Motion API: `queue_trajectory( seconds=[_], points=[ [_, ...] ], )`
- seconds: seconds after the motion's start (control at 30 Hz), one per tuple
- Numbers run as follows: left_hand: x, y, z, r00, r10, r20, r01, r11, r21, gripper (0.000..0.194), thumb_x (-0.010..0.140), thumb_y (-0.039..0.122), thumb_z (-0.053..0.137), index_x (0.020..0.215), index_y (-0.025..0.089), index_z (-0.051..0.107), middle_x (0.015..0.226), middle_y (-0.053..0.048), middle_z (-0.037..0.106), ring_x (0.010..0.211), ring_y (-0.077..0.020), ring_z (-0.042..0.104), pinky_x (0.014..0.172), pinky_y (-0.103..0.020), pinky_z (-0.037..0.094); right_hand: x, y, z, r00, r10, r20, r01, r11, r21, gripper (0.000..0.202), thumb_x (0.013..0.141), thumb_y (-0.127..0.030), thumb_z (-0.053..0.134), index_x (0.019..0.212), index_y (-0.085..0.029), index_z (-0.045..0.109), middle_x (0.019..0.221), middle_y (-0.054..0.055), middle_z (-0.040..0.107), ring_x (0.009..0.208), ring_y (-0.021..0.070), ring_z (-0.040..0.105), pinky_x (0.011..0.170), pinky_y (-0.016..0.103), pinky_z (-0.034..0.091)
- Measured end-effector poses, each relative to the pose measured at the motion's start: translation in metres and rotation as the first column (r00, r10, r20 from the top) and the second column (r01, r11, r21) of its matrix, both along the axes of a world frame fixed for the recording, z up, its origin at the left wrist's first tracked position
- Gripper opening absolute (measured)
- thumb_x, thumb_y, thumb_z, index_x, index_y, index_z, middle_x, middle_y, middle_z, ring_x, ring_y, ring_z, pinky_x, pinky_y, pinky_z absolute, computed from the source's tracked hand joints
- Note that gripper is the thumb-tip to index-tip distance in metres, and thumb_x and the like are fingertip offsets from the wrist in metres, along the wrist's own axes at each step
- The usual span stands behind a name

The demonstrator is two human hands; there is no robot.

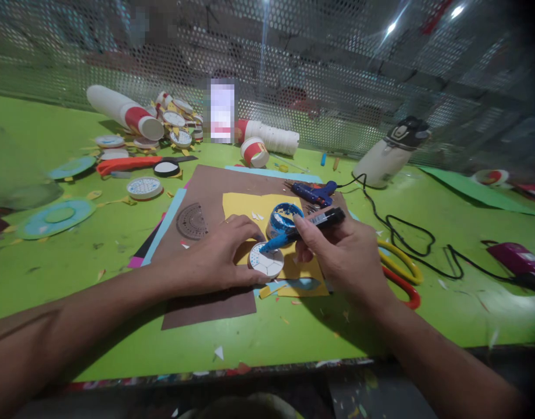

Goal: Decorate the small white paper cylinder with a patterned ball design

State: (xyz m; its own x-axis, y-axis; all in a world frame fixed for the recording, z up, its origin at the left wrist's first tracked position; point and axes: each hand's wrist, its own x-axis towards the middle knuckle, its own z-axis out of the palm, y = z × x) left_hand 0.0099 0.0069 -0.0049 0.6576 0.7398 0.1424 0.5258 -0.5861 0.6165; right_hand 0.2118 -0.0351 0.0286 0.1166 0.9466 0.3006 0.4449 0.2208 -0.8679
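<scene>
My left hand steadies a round white disc between thumb and fingers. Dark lines divide the disc's top into sections, and blue dots fill part of its left side. A black marker, its front end coated in blue paint, is gripped in my right hand. Its tip meets or hovers just over the disc; I cannot tell which. Right behind the disc stands an open jar of blue paint, partly covered by my right hand and the marker. Yellow paper and brown paper lie beneath.
A protractor lies left, a blue glue gun behind the jar, scissors to the right. A black cord crosses the right side. Paper cups and decorated discs lie back left; a white flask stands back right.
</scene>
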Motion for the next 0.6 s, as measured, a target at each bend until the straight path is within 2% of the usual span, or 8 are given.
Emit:
queue_trajectory(
  seconds=[0.17, 0.37, 0.6],
  points=[
    [-0.001, -0.001, -0.001, 1.000, -0.022, 0.016, 0.021, 0.999, 0.030, 0.045, 0.078, 0.047, 0.072, 0.108, 0.017, 0.057, 0.117, -0.011, 0.057, 0.108, -0.0277, 0.054, 0.091, -0.043, 0.046, 0.000, -0.001, 0.007, 0.999, -0.042, -0.027, 0.044, 0.995, 0.084, 0.030, 0.083, -0.037, 0.069, 0.059, -0.020, 0.061, 0.047, -0.001, 0.059, 0.043, 0.0121, 0.056, 0.045, 0.025, 0.047],
    [-0.003, 0.000, -0.003, 1.000, -0.028, 0.014, 0.027, 0.999, 0.044, 0.045, 0.078, 0.047, 0.072, 0.109, 0.018, 0.056, 0.118, -0.010, 0.057, 0.107, -0.0273, 0.054, 0.091, -0.042, 0.046, 0.001, 0.001, 0.000, 1.000, -0.024, 0.014, 0.023, 0.998, 0.051, 0.027, 0.082, -0.038, 0.069, 0.068, -0.017, 0.063, 0.050, 0.000, 0.061, 0.045, 0.0120, 0.056, 0.046, 0.025, 0.046],
    [-0.002, 0.000, -0.002, 0.999, -0.027, 0.017, 0.026, 0.998, 0.050, 0.044, 0.078, 0.047, 0.071, 0.109, 0.019, 0.056, 0.118, -0.009, 0.057, 0.107, -0.0268, 0.055, 0.090, -0.041, 0.046, 0.002, 0.001, -0.004, 0.998, -0.021, 0.055, 0.018, 0.998, 0.061, 0.028, 0.081, -0.041, 0.069, 0.070, -0.016, 0.064, 0.053, 0.000, 0.061, 0.048, 0.0125, 0.053, 0.050, 0.027, 0.046]
  ],
)
